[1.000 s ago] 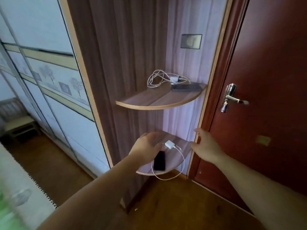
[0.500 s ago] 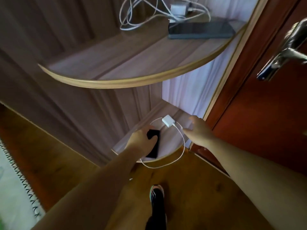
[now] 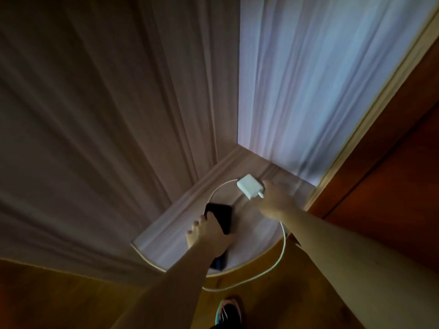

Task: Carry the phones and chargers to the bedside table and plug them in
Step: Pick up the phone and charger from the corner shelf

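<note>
A black phone [image 3: 219, 214] lies on the low corner shelf [image 3: 164, 238]. My left hand [image 3: 209, 236] is closed over it, fingers curled round its left edge and the wrist covering its lower half. At the back of the shelf is a white charger [image 3: 249, 186], and my right hand [image 3: 275, 200] has its fingertips closed on the charger's right end. The charger's white cable [image 3: 283, 245] loops round the phone, runs under my right forearm and hangs in a curve past the shelf's front edge.
The shelf sits in a corner between a wood-grain panel [image 3: 95, 138] and a pale panel [image 3: 297, 91]. A red-brown door [image 3: 392, 174] and its frame stand close on the right. Wooden floor [image 3: 59, 293] lies below, with my shoe [image 3: 228, 309] under the shelf's edge.
The view has dropped closer to the low shelf, and the upper shelf has left the frame. My left hand has closed on the phone. My right hand has reached the charger.
</note>
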Tool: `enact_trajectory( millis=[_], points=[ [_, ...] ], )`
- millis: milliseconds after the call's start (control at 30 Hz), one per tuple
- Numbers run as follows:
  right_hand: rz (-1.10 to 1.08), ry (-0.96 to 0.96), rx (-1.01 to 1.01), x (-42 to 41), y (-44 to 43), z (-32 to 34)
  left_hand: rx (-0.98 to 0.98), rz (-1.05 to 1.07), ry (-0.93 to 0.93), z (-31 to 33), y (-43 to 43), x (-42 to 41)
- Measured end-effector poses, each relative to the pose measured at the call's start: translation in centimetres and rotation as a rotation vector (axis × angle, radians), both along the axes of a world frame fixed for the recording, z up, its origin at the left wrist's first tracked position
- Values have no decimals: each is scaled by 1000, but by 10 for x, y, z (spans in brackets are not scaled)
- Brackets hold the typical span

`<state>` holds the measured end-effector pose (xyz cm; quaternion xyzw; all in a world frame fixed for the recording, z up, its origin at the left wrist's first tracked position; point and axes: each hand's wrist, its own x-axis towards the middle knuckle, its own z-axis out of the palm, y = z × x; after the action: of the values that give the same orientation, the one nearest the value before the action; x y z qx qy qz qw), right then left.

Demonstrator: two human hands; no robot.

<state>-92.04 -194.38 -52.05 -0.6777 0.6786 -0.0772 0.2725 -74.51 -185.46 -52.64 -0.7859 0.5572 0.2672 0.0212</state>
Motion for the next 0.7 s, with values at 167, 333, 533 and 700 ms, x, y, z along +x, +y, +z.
enact_trajectory(
  millis=[167, 333, 533, 700],
  points=[
    [2, 40, -46, 12, -25, -24, -67, 28, -48, -18, -5, -1],
    [0, 82, -94, 22, -38, -32, -68, 32, -22, -18, -9, 0],
    [-80, 35, 62, 22, -29, -28, -44, 99, 39, -6, -1, 4],
    [-155, -47, 90, 16, -13, -27, 4, 193, 199, 8, 9, 6]
  ],
)
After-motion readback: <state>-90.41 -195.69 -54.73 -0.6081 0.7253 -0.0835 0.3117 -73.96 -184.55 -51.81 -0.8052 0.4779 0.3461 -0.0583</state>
